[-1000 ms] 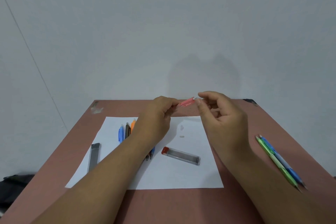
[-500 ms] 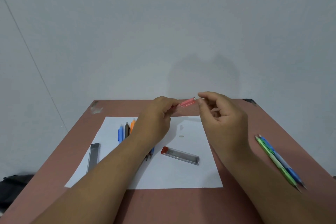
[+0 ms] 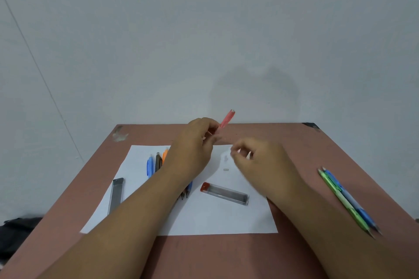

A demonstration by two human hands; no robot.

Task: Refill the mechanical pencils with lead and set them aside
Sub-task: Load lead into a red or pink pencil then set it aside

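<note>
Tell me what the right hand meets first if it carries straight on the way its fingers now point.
The right hand, blurred, points left and slightly down toward the white paper. First in line looks to be the small whitish piece beside its fingertips, though depth is unclear from this one view.

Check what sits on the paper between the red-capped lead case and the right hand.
Head view: one small white piece, possibly an eraser plug, lies on the white paper between the red-capped lead case and the right hand; otherwise bare paper.
</note>
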